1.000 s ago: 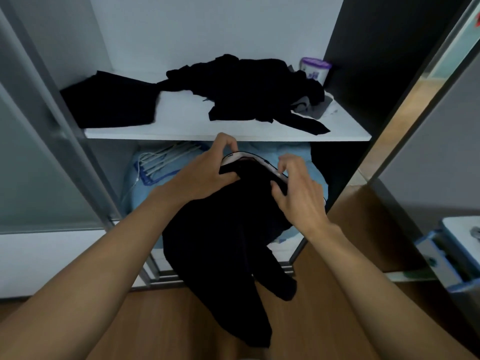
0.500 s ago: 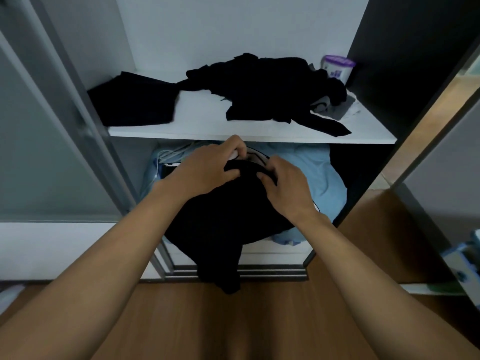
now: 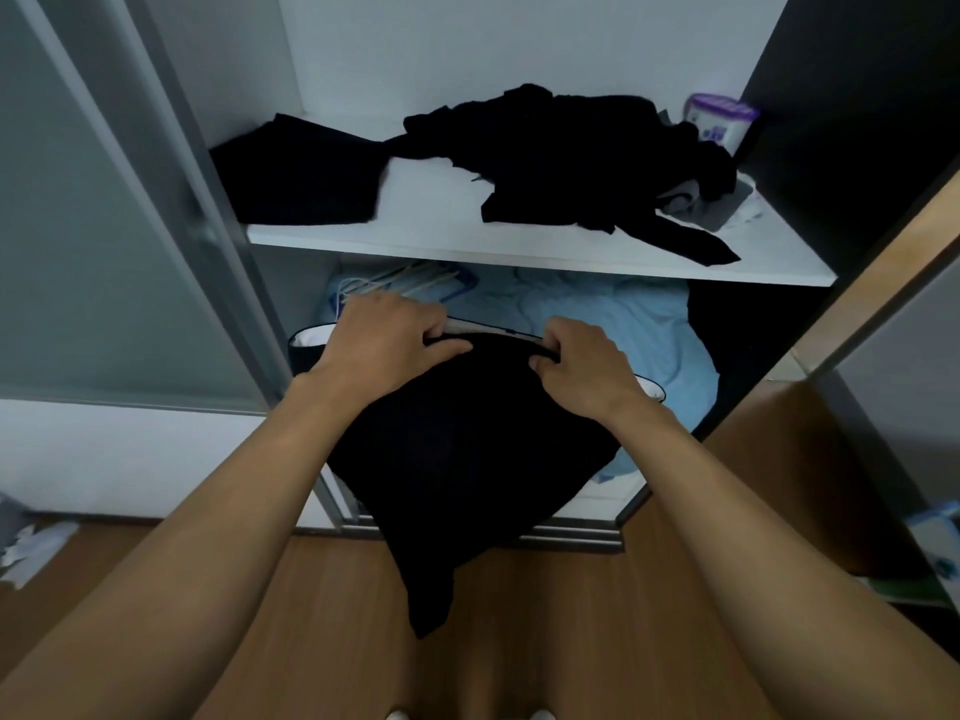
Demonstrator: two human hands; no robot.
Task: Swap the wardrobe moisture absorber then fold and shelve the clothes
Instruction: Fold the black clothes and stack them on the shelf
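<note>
I hold a black garment (image 3: 457, 459) with a white-lined waistband in front of the lower wardrobe compartment. My left hand (image 3: 387, 337) grips its top edge on the left, and my right hand (image 3: 584, 363) pinches the same edge on the right. The cloth hangs down below my hands toward the floor. On the white shelf (image 3: 519, 246) above lie a folded black piece (image 3: 301, 174) at the left and a loose heap of black clothes (image 3: 576, 158) in the middle. A white moisture absorber tub with a purple lid (image 3: 719, 119) stands at the shelf's back right corner.
Light blue fabric (image 3: 623, 324) and white hangers (image 3: 400, 280) fill the lower compartment. A sliding door (image 3: 104, 226) stands at the left, a dark wardrobe wall at the right. Crumpled white paper (image 3: 31, 548) lies on the wooden floor at the left.
My hands have spread apart along the garment's top edge, stretching it wider. The hanging part has been drawn up shorter, and my view has shifted right and closer to the shelf.
</note>
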